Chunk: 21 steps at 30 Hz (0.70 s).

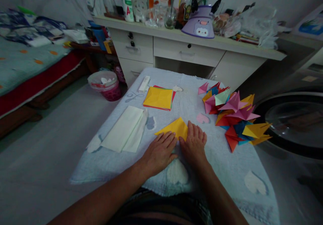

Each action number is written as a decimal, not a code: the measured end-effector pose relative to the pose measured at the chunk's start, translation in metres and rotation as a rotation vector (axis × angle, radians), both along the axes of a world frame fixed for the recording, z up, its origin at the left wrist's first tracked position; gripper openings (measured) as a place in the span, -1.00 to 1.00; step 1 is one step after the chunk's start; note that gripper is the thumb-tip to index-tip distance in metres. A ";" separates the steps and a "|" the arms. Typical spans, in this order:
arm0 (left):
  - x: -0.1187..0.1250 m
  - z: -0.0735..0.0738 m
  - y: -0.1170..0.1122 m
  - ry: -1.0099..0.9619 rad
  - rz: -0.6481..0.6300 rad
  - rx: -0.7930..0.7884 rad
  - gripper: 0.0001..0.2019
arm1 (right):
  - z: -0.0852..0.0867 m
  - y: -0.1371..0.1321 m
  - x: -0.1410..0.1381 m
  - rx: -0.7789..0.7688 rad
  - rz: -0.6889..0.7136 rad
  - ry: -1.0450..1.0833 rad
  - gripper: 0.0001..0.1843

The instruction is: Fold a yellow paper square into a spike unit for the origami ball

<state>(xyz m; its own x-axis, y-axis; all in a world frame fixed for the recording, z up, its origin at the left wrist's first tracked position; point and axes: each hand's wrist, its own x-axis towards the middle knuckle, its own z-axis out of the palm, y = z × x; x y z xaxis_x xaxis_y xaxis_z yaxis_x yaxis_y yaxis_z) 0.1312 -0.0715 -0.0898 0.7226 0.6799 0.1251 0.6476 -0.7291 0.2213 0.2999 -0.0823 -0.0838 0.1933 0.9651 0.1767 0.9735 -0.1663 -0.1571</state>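
Toward the table's (232, 176) near edge, my left hand (161, 152) and right hand (193, 142), fingers extended, gripping nothing, are pressing folded yellow paper (177, 126), ideally evenly.

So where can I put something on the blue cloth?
Most room is on the blue cloth, near right, between the right hand and the cloth's edge. A smaller gap lies between the folded-paper heap and yellow-topped stack. Crowded spots: that heap, and where the left hand and right hand touch yellow paper.
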 end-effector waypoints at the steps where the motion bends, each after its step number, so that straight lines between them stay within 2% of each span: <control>1: -0.001 0.001 0.000 -0.001 0.000 0.000 -0.47 | 0.001 -0.001 0.004 -0.001 -0.005 0.004 -0.27; 11: -0.023 0.009 -0.007 0.048 0.109 0.051 -0.48 | 0.004 -0.018 0.051 -0.059 -0.072 0.028 -0.21; 16: -0.037 0.013 -0.011 0.091 0.199 0.063 -0.50 | 0.004 -0.025 0.062 -0.071 -0.115 0.041 -0.24; 21: -0.039 0.017 -0.015 0.149 0.266 0.076 -0.50 | 0.000 -0.027 0.071 -0.089 -0.144 0.013 -0.23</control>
